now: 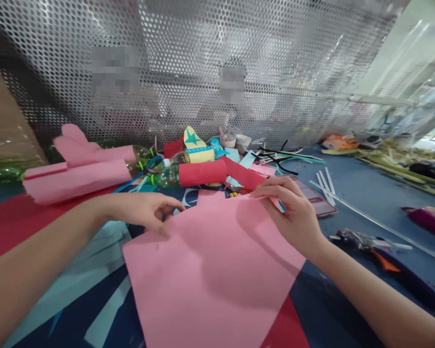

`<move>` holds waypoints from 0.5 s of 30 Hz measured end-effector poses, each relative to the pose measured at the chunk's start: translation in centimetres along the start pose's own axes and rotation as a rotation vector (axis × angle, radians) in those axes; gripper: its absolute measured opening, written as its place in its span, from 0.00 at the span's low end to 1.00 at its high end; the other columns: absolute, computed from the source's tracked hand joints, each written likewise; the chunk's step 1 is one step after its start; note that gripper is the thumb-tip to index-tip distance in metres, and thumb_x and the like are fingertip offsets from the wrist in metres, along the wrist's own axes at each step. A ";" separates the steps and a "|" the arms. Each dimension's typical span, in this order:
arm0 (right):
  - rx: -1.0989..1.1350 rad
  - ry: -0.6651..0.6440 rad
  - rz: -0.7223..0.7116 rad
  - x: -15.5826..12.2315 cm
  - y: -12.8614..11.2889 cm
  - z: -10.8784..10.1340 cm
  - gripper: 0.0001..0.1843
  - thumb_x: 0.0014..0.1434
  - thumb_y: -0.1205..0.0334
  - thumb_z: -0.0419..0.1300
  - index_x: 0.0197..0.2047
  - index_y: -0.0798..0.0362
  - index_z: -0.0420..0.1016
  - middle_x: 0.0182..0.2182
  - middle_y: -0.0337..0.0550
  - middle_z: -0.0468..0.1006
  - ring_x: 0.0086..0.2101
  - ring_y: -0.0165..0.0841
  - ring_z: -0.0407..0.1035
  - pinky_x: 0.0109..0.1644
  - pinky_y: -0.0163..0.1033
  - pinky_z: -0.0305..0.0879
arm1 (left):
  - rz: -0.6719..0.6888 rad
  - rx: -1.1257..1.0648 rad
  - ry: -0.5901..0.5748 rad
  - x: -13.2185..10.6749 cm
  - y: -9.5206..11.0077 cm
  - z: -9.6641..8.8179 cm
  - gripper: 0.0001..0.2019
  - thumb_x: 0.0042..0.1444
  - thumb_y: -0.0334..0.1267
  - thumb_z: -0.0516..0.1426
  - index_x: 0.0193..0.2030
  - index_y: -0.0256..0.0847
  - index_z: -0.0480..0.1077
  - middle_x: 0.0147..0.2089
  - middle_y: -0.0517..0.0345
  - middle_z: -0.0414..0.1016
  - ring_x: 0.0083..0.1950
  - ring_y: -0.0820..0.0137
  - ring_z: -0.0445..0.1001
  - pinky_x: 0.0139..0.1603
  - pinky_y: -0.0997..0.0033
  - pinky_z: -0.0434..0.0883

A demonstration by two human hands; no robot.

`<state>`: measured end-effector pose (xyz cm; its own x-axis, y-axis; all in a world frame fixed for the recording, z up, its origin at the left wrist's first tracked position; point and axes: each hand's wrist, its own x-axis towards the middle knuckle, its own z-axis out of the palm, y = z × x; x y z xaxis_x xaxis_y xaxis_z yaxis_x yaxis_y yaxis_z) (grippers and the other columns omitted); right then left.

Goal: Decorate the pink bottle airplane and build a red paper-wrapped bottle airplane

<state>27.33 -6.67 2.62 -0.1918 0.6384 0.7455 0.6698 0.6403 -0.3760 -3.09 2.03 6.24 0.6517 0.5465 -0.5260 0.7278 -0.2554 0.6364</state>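
Note:
A large pink sheet of paper [217, 270] slants up in front of me, its lower part over a red sheet [288, 326]. At the sheet's upper left edge, my left hand [150, 212] holds it loosely, thumb on the near face and fingers curled at the edge. My right hand [290, 210] pinches the upper right edge between thumb and fingers. Just beyond the sheet lies a green-capped plastic bottle [169, 177] wrapped in red paper [203, 172]. Pink-wrapped bottles [83, 179] lie past my left forearm.
To the right are scissors [358, 239], an orange-and-dark tool [386, 261], a purple item [427, 220], white sticks [325, 186] and a phone-like slab [319, 203]. Pale blue paper [94, 261] lies at left. A perforated silvery sheet [188, 67] stands behind; people show dimly through it.

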 end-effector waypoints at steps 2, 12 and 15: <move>-0.023 0.044 0.011 -0.1 -0.1 0.1 0.12 0.62 0.73 0.54 0.40 0.46 0.73 0.37 0.41 0.73 0.42 0.35 0.69 0.49 0.43 0.66 | 0.058 -0.116 -0.100 0.1 0.2 0.3 0.22 0.48 0.46 0.64 0.51 0.48 0.73 0.40 0.59 0.80 0.38 0.67 0.77 0.34 0.76 0.69; -0.178 0.103 0.345 -0.9 1.6 0.7 0.36 0.59 0.55 0.60 0.66 0.47 0.50 0.59 0.55 0.63 0.59 0.50 0.59 0.59 0.64 0.58 | 0.123 -0.377 0.126 0.5 -2.5 -0.6 0.11 0.51 0.46 0.63 0.36 0.42 0.79 0.37 0.58 0.82 0.39 0.66 0.78 0.43 0.69 0.72; -0.261 0.101 0.336 -0.6 1.6 0.2 0.37 0.60 0.56 0.58 0.68 0.48 0.46 0.62 0.58 0.58 0.63 0.53 0.52 0.62 0.67 0.53 | 0.128 -0.454 0.208 0.3 -2.2 -0.6 0.13 0.54 0.47 0.61 0.40 0.41 0.78 0.40 0.55 0.82 0.41 0.64 0.79 0.45 0.64 0.74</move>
<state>28.34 -5.99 1.44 0.1306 0.7396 0.6602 0.8443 0.2661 -0.4651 -4.60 3.28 5.03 0.6396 0.6925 -0.3336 0.4486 0.0162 0.8936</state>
